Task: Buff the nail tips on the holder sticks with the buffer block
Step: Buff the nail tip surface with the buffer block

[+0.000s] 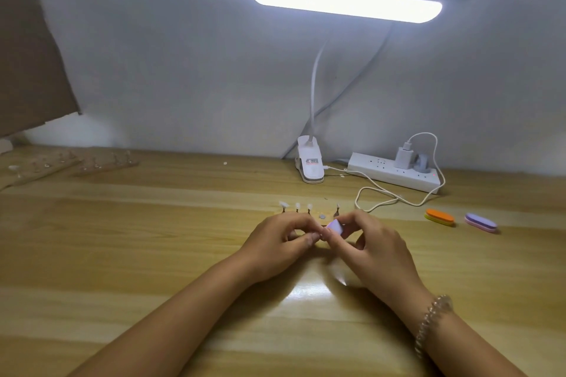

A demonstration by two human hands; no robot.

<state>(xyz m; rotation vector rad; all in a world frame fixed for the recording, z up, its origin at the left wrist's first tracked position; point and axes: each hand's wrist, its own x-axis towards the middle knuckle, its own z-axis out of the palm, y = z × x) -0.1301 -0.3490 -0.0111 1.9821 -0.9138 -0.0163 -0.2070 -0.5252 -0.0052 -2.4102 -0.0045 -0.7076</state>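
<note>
My two hands meet at the middle of the wooden table [122,254]. A small lilac and white buffer block [334,227] is pinched in my right hand [367,248]. My left hand [275,242] has its fingertips closed on something small right beside the block, probably a holder stick with a nail tip; the fingers hide it. Just behind my hands stands a holder base [321,217] with several sticks. Three of them carry white nail tips [297,206], and one more stick [337,207] rises at the right.
A clip lamp [310,167] with a bright bar stands at the back, beside a white power strip [395,173] with a looping cable [382,196]. An orange buffer [439,217] and a purple buffer [481,222] lie at the right. More holder racks [104,162] sit at the far left.
</note>
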